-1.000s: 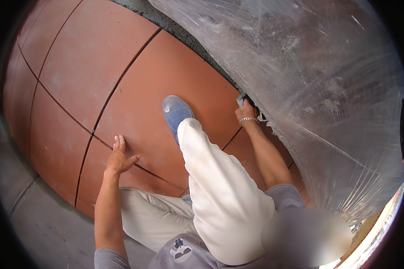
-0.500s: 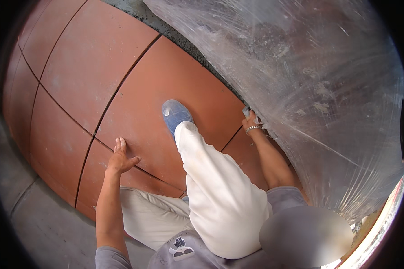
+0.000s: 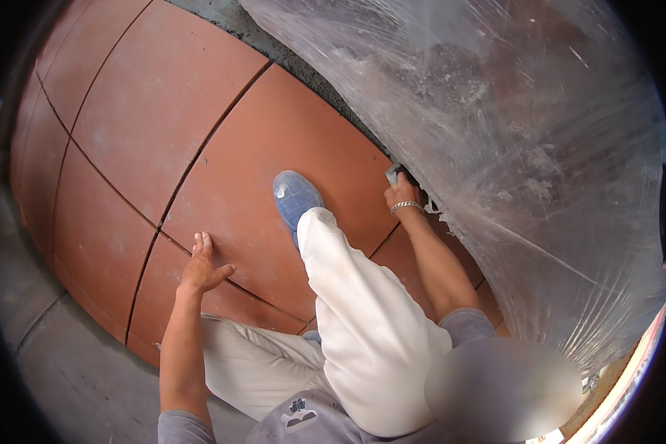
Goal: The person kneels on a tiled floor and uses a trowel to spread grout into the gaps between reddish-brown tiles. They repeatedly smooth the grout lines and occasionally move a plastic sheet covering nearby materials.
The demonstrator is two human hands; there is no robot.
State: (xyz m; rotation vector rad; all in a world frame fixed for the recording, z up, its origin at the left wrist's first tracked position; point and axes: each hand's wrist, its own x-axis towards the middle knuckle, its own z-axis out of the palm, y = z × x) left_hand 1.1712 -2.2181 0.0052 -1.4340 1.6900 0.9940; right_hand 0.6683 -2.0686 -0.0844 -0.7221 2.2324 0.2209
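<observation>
My left hand [image 3: 206,268] is open, fingers stretched out and thumb spread, on or just above the reddish-brown floor tiles [image 3: 222,185] near a dark joint. My right hand [image 3: 402,194], with a chain bracelet at the wrist, is closed on a small grey blocky thing [image 3: 393,174]. Its kind does not show. That thing is at the far-right edge of the large middle tile, close beside the clear plastic sheeting [image 3: 510,148]. My right fingers are partly hidden by the back of the hand.
My blue shoe [image 3: 296,194] stands on the middle tile between my hands. A strip of rough grey mortar [image 3: 296,63] runs along the far tile edge. Smooth grey flooring [image 3: 74,355] lies at the lower left. Plastic sheeting fills the right side.
My right hand has shifted a little left and away from me along the tile edge, carrying the grey thing. My left hand has hardly moved; the view has shifted slightly.
</observation>
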